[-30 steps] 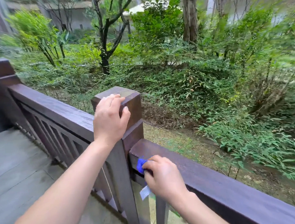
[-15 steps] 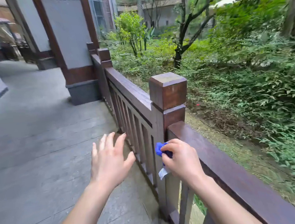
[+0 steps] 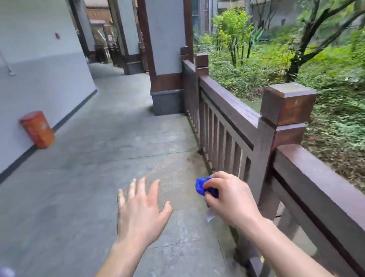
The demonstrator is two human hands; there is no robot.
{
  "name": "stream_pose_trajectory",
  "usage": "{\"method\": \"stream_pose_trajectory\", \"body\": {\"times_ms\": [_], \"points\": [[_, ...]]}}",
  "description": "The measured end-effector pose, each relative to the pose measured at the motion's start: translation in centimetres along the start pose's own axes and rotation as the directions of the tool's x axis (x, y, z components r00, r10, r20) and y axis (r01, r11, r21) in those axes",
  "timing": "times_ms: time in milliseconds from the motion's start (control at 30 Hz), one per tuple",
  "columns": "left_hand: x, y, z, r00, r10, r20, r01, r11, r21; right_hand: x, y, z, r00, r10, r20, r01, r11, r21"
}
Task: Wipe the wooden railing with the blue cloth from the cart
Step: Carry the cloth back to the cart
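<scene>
In the lower middle, the right hand (image 3: 228, 198) clamps the bunched blue cloth (image 3: 204, 187) beside the wooden railing (image 3: 229, 103), probably to carry it on, while the left hand (image 3: 139, 212) hangs empty with spread fingers.

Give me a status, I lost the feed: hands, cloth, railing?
Right hand shut on blue cloth, off the wooden railing. Left hand open, empty, over the floor. Nothing in the way.
</scene>
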State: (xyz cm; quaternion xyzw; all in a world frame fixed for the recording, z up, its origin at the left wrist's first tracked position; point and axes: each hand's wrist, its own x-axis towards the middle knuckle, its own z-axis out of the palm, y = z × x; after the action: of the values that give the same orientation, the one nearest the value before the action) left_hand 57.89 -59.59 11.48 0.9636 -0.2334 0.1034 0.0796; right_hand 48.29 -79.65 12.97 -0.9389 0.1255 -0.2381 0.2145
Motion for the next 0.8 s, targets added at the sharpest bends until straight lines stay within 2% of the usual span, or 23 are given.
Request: {"method": "stream_pose_trajectory", "body": {"times_ms": [233,467,800], "points": [[-5.8,-6.4,-1.8,0.996,-0.079,0.037,0.077,0.996,0.041,-3.1,-6.8,1.8,0.997,-0.052,0.062,0.052,0.999,0.000],[-12.4,-8.0,-3.6,0.981,-0.196,0.002,0.196,0.980,0.035,-5.7,-10.6,1.7,0.973,-0.186,0.139,0.178,0.982,0.064],[-23.5,-6.0,-4.6,0.872,-0.490,-0.001,0.489,0.870,0.071,-9.9,-12.0,1.8,0.862,-0.442,0.247,0.392,0.892,0.228]]}}
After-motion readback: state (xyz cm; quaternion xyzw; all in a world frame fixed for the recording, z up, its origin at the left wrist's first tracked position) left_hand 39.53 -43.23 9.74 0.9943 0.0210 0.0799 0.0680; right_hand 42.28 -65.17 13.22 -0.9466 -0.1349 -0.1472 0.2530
